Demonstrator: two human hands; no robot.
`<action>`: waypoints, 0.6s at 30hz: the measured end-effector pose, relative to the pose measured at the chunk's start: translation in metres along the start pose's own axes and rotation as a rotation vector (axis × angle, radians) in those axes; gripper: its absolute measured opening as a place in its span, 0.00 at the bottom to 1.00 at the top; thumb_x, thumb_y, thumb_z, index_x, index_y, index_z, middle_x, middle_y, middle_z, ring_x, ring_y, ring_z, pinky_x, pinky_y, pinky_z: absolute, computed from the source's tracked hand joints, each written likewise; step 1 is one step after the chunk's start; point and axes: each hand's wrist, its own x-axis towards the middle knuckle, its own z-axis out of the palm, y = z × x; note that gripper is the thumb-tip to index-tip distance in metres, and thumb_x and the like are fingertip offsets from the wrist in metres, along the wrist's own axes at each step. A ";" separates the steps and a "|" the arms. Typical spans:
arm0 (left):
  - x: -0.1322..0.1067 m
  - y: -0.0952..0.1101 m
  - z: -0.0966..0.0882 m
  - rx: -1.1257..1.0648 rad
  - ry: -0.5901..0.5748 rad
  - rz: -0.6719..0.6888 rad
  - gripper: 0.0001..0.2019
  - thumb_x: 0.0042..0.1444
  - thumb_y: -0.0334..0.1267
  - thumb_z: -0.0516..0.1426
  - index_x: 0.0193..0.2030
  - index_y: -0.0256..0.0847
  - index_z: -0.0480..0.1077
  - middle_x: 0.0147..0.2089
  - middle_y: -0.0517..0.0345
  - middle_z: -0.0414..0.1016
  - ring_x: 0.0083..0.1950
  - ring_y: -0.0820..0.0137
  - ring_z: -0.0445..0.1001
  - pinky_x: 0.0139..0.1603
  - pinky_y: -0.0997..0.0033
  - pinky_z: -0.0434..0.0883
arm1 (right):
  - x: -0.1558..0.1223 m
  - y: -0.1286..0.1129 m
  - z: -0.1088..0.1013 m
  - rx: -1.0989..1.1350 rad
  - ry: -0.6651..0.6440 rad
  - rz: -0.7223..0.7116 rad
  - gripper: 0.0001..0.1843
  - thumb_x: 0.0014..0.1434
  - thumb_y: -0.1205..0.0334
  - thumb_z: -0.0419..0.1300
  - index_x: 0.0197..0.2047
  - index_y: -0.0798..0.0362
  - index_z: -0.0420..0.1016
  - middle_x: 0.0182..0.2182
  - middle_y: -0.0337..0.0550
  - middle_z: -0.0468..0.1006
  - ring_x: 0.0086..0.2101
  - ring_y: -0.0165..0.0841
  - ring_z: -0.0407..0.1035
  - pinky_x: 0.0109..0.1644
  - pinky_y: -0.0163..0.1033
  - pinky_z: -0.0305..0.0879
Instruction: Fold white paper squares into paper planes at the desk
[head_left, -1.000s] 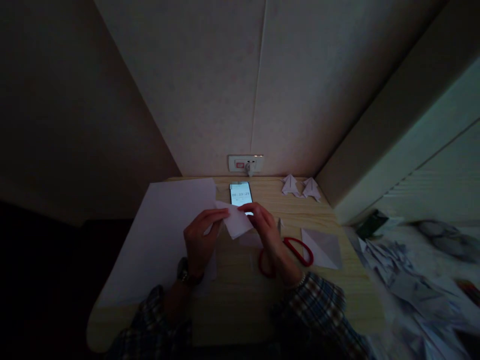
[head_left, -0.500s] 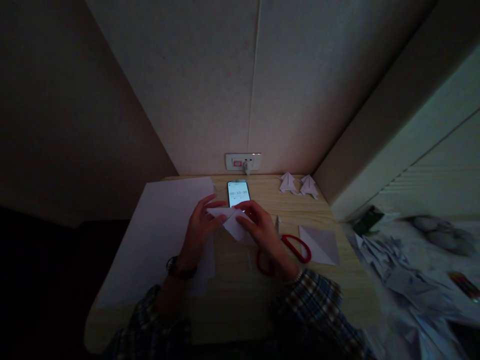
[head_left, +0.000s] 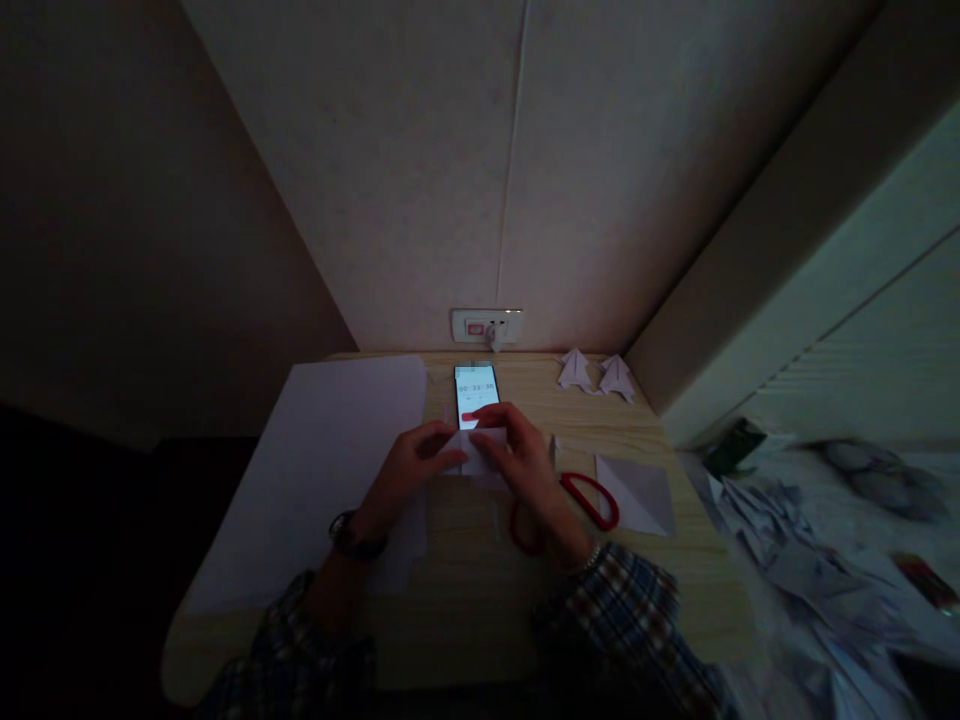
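Observation:
A small folded piece of white paper (head_left: 472, 457) is held up between both hands, just in front of a lit phone (head_left: 477, 385) with a timer on its screen. My left hand (head_left: 409, 462) pinches its left end between thumb and fingers. At the right end, my right hand (head_left: 519, 455) grips it with the thumb on the near face. Red-handled scissors (head_left: 592, 502) lie beside and partly beneath my right wrist, which hides part of them. Right of the scissors rests a square of paper (head_left: 637, 495) with a diagonal fold.
Large white sheets (head_left: 322, 470) cover the table's left side. Two folded paper figures (head_left: 575, 370) stand at the back right, near the wall. A socket (head_left: 487, 326) with a plug is above the table (head_left: 450, 610). Crumpled papers (head_left: 810, 560) lie off its right side.
The paper has gone from a pointed, angled shape to a flatter strip facing me. My left hand has dropped slightly, its fingers now closer together.

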 end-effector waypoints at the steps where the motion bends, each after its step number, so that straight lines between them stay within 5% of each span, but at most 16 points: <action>1: 0.000 0.000 0.000 0.010 -0.013 0.008 0.15 0.37 0.43 0.68 0.29 0.39 0.72 0.31 0.60 0.79 0.38 0.64 0.77 0.41 0.67 0.73 | 0.000 0.000 0.000 0.018 -0.008 0.008 0.08 0.53 0.62 0.62 0.38 0.50 0.73 0.34 0.40 0.77 0.38 0.34 0.71 0.43 0.38 0.66; 9: 0.002 -0.001 -0.005 0.182 0.059 0.200 0.09 0.42 0.41 0.66 0.29 0.39 0.75 0.32 0.56 0.78 0.37 0.64 0.75 0.43 0.67 0.71 | 0.007 0.012 -0.001 0.177 -0.104 0.140 0.11 0.50 0.52 0.62 0.26 0.51 0.73 0.26 0.38 0.75 0.30 0.32 0.68 0.35 0.36 0.63; 18: -0.001 0.000 -0.004 0.191 0.079 0.354 0.06 0.45 0.39 0.64 0.27 0.40 0.75 0.31 0.57 0.77 0.36 0.66 0.75 0.41 0.68 0.71 | 0.007 0.015 0.003 0.262 -0.114 0.204 0.14 0.45 0.50 0.66 0.28 0.50 0.72 0.26 0.37 0.73 0.28 0.30 0.67 0.33 0.35 0.63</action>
